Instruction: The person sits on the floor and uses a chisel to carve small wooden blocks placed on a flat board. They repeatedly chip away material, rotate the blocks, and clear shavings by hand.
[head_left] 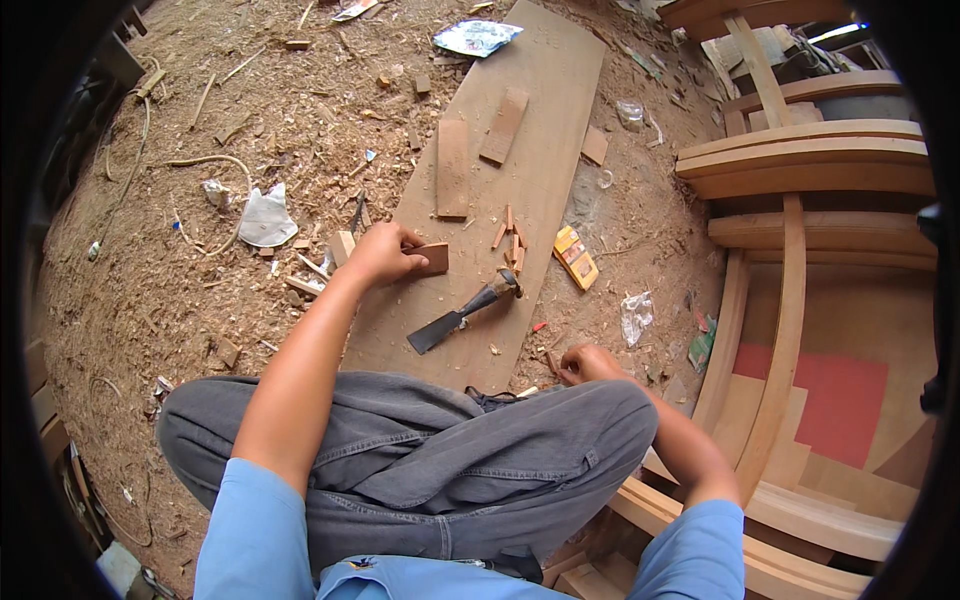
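My left hand [380,254] is closed round a small reddish-brown wood block [434,259], which stands on a long wooden board [400,318]. In front of my knees, a chisel [468,308] lies across the board, its wide dark blade toward me. Just beyond its handle are several thin wooden pegs [514,243]. Off the board's right side, low beside my right knee, my right hand [590,363] has its fingers closed on a small brown wood stick [551,364]. The knee partly hides that hand.
Two flat wood pieces [452,168] lie farther up the board, with a foil packet [478,38] at its far end. A yellow packet [575,257] is on the ground to the right. Curved wooden frames [800,165] are stacked at the right. Wood shavings [140,270] cover the ground.
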